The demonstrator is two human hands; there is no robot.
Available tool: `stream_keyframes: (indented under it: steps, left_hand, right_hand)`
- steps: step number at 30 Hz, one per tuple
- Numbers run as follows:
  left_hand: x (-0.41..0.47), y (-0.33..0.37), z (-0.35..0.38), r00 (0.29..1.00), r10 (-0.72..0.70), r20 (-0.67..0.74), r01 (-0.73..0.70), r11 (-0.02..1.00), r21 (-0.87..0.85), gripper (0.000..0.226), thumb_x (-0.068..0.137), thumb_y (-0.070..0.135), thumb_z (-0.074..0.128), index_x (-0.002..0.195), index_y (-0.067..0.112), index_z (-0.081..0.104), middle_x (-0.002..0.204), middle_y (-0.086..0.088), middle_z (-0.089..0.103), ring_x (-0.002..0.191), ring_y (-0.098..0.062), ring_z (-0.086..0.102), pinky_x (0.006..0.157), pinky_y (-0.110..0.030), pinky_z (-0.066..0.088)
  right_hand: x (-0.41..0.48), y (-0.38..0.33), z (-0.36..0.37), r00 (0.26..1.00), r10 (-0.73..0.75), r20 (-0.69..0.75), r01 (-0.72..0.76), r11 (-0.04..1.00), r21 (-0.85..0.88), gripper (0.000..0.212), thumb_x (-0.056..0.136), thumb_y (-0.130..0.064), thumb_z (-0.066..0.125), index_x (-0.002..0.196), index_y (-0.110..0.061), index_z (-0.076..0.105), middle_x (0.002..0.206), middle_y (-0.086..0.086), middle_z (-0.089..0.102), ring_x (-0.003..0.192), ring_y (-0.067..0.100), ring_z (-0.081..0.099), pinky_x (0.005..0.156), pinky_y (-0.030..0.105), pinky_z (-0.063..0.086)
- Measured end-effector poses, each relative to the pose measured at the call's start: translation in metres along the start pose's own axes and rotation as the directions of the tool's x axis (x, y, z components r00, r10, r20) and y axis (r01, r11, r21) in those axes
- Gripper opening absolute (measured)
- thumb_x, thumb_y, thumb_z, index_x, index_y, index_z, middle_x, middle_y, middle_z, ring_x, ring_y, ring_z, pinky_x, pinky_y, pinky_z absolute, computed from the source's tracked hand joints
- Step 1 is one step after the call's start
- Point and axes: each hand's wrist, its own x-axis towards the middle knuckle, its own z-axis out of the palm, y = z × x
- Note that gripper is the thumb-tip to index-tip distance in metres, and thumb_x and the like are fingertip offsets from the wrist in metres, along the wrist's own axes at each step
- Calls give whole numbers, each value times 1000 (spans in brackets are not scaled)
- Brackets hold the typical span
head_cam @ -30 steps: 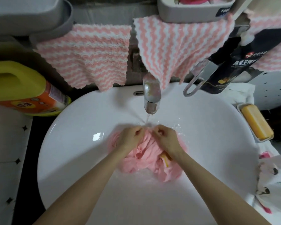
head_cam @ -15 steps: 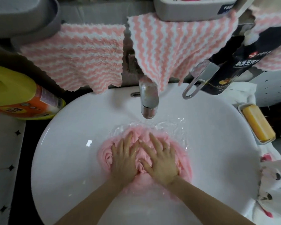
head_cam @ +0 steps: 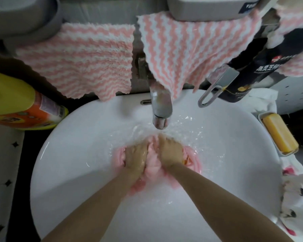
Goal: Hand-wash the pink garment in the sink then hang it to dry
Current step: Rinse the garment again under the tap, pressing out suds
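The garment [head_cam: 153, 162] lies bunched low in the middle of the white sink [head_cam: 73, 172], under shallow, rippling water just in front of the tap [head_cam: 161, 109]. Both hands are down on it side by side, wrists toward the viewer and fingers toward the spout. The left hand [head_cam: 136, 158] covers the cloth's left part, the right hand [head_cam: 170, 152] its right part, and a ridge of pink cloth stands up between them. Pink folds spread out past both hands, further on the right, where a small yellow patch shows at the cloth's edge. The grip of either hand cannot be told: the water blurs the fingers, so they may be curled into the cloth or lying flat on it. Behind the sink hang two pink-and-white striped cloths, one on the left [head_cam: 80, 58] and one [head_cam: 191, 49] draped over the tap's base. A metal lever [head_cam: 215, 89] sticks out right of the tap, beside a black bottle [head_cam: 252, 72]. A yellow jug [head_cam: 10, 102] lies on its side at the sink's left rim. At the right rim an orange soap bar [head_cam: 280, 135] sits in a dish [head_cam: 260, 117], with a flowered cloth [head_cam: 297, 198] nearer the viewer.
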Motion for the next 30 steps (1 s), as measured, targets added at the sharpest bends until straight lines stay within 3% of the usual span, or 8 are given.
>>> stream_keyframes:
  steps: [3,7,9,11,14,17,24,30]
  left_hand:
    - [1,-13,-23,984,-111,143,160,900,-405,8,88,25,59,89,18,62,76,-1,61,74,-19,58,64,-25,38]
    - [-27,-33,-67,988,-148,-44,52,587,-808,28,79,51,51,102,35,55,79,8,61,71,-3,54,66,-19,44]
    - [-46,-33,-64,994,-35,-104,-38,784,-619,42,79,59,47,116,38,49,94,9,59,82,0,53,70,-20,44]
    - [-64,-32,-40,982,156,-109,-179,953,-245,57,80,72,42,124,37,47,118,-2,53,107,-15,49,87,-36,44]
    - [-83,-33,5,964,256,-69,-256,967,9,63,80,71,43,127,31,51,130,-14,55,125,-33,44,103,-57,28]
    - [-86,-27,23,960,252,-125,-238,964,117,59,79,56,48,127,21,48,121,-7,56,117,-29,47,89,-49,40]
    - [-65,-13,36,932,192,-306,-115,961,250,48,80,36,42,121,12,49,107,-11,46,97,-29,45,77,-41,34]
    - [-31,-15,36,951,190,-244,-167,980,110,29,79,25,40,103,11,47,89,-12,64,91,-26,50,74,-41,45]
  right_hand:
    - [-3,1,-22,986,148,83,-168,916,365,29,97,-41,41,83,-24,59,76,-5,63,72,18,59,64,30,44]
    - [-39,23,-57,974,185,134,-224,659,718,46,93,-46,47,52,-24,45,53,-15,48,59,9,44,61,30,36]
    - [-60,25,-59,993,119,12,-104,808,580,43,85,-59,36,63,-28,55,73,-13,55,76,17,53,69,33,41]
    - [-77,26,-42,998,-36,-52,51,943,329,55,82,-67,34,110,-30,63,122,2,56,115,29,50,94,38,42]
    - [-90,27,-9,979,-185,83,177,980,89,65,87,-75,22,146,-50,19,161,1,9,146,36,10,111,59,14]
    - [-87,28,11,975,-189,113,193,981,-24,61,89,-67,26,146,-45,27,158,3,21,138,44,30,99,68,30]
    - [-54,19,17,983,-182,6,180,965,-192,49,81,-54,36,119,-26,50,114,9,60,91,41,63,64,51,51]
    - [-20,10,6,990,-126,61,134,978,-157,50,82,-48,30,107,-21,63,109,11,63,91,36,65,68,45,53]
